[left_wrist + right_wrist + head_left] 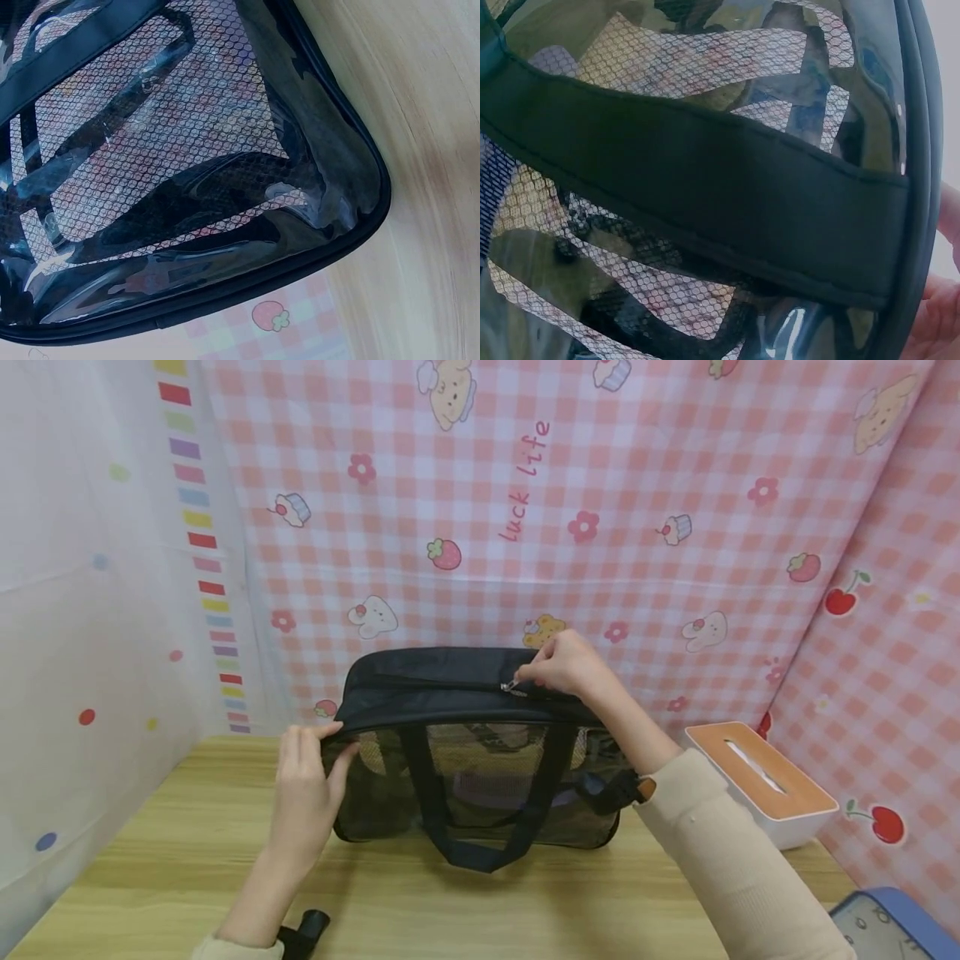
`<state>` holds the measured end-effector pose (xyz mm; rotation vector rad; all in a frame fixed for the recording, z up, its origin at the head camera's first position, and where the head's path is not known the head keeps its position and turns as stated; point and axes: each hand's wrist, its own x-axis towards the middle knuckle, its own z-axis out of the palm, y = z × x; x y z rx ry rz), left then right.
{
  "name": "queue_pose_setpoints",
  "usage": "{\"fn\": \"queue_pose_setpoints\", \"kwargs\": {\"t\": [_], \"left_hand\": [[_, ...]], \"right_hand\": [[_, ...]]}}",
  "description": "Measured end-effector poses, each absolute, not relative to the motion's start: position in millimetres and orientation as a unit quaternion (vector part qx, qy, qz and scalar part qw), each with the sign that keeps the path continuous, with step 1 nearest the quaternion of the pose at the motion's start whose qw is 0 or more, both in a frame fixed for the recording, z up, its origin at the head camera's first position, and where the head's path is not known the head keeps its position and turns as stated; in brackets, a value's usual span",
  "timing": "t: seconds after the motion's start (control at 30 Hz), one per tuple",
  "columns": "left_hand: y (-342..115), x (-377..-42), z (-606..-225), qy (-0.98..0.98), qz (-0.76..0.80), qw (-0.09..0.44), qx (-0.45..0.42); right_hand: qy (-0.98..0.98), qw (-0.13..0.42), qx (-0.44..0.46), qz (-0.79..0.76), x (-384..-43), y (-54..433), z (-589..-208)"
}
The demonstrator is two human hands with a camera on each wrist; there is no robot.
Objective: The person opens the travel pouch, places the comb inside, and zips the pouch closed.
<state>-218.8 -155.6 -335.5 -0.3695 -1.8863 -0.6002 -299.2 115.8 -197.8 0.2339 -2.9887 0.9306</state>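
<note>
A black zip-top bag (442, 662) with a see-through front stands upright on the table. My right hand (572, 667) pinches the metal zipper pull (511, 684) on its top, right of the middle. At the bag's upper left corner, my left hand (303, 777) grips the edge, thumb in front and fingers over the top. A black carry handle (472, 856) hangs down the front; the right wrist view shows its wide strap (705, 187) close up. Mesh (202, 112) shows through the clear panel in the left wrist view. Something purple (491, 787) is visible low behind the front.
To the right stands a white tissue box (780, 777) with an orange lid. A blue-rimmed object (892, 914) is cut off at the lower right corner. Pink checked cloth (480, 510) hangs close behind the bag, over the back of the wooden table (225, 827).
</note>
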Motion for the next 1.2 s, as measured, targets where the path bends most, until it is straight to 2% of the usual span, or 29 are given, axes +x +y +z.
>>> {"fn": "queue_pose_setpoints", "kwargs": {"t": [0.6,1.2], "left_hand": [[-156,-221,-336,-0.786,-0.260,0.539,-0.154],[-156,-220,-336,-0.789,-0.259,0.536,-0.155]], "right_hand": [[-0.965,0.033,0.065,0.251,-300,155,-202],[-0.965,0.027,0.035,0.258,-294,216,-210]]}}
